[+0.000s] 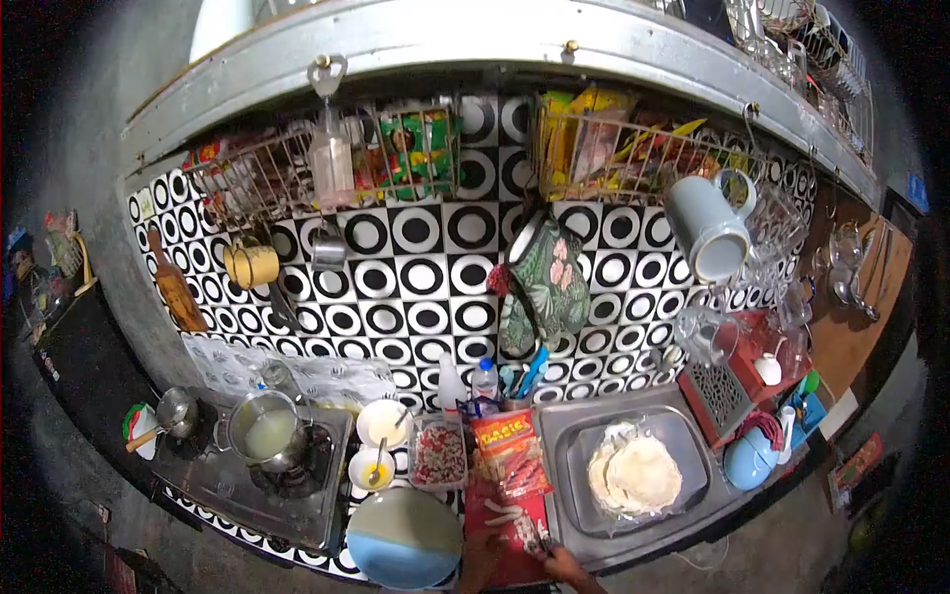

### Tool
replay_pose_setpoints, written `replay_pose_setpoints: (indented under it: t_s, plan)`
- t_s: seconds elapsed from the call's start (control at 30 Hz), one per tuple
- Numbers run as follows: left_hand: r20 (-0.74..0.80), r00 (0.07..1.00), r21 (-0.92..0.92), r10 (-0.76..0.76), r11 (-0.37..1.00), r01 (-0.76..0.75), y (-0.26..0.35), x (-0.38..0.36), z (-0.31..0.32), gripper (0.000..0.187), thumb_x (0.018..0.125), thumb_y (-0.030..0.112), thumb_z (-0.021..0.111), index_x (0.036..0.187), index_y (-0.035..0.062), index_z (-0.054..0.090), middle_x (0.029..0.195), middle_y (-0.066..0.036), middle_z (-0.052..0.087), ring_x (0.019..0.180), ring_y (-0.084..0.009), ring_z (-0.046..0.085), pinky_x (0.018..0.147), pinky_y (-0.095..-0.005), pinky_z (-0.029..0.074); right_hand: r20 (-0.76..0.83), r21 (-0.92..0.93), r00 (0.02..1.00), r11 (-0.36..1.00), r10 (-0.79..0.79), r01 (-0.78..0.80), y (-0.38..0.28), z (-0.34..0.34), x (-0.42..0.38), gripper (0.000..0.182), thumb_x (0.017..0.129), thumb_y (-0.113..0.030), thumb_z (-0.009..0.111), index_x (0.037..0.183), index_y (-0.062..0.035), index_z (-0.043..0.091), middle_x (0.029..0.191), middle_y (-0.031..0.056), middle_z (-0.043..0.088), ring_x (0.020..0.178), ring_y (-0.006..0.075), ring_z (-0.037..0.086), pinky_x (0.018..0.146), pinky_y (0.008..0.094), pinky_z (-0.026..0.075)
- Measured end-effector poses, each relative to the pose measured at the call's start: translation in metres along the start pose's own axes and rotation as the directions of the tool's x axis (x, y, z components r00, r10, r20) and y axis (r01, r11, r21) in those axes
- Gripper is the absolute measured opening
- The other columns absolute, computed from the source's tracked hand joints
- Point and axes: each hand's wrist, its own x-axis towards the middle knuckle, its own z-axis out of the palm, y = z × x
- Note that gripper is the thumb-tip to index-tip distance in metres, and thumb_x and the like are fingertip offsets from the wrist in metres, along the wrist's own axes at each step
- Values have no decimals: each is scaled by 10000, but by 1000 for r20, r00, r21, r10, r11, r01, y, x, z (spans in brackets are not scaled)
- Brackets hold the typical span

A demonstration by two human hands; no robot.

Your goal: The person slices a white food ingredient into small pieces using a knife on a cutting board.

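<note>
At the bottom edge, my left hand [482,554] rests at the left side of a red board [510,574]; its fingers are dim and hard to make out. My right hand [566,566] is closed at the board's right side, on something dark and small that I cannot make out. Between and above the hands lie pale strips and small cut pieces [524,535]. A red and yellow packet [511,455] lies on the upper part of the board. Left of the board are a large blue and grey bowl [404,535] and a clear tub of red and pale bits [438,453].
A pot [265,433] of pale liquid stands on the stove [198,490] at the left. Two small bowls with spoons stand beside the tub. Flat round sheets [638,473] lie in the sink [698,495]. A mug [711,228] and wire baskets hang above.
</note>
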Motion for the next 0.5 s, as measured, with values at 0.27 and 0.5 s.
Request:
replay_pose_setpoints:
  t_s: [0.27,0.5]
  plan:
    - [276,959,448,63,874,-187,-22,-47,13,368,640,309,692,904,78,582,990,-173,533,905,-352,538,750,-455,468,-30,66,998,997,52,-50,-69,-14,-69,425,879,-414,491,1120,-71,566,933,183,633,885,307,597,771,400,458]
    - [279,956,237,89,958,-159,13,-29,-4,482,792,386,535,1046,-23,548,1070,-217,504,982,-403,475,879,-477,394,11,214,984,961,179,-177,-49,20,-87,435,950,-370,372,1015,15,565,897,106,594,828,202,508,772,364,418]
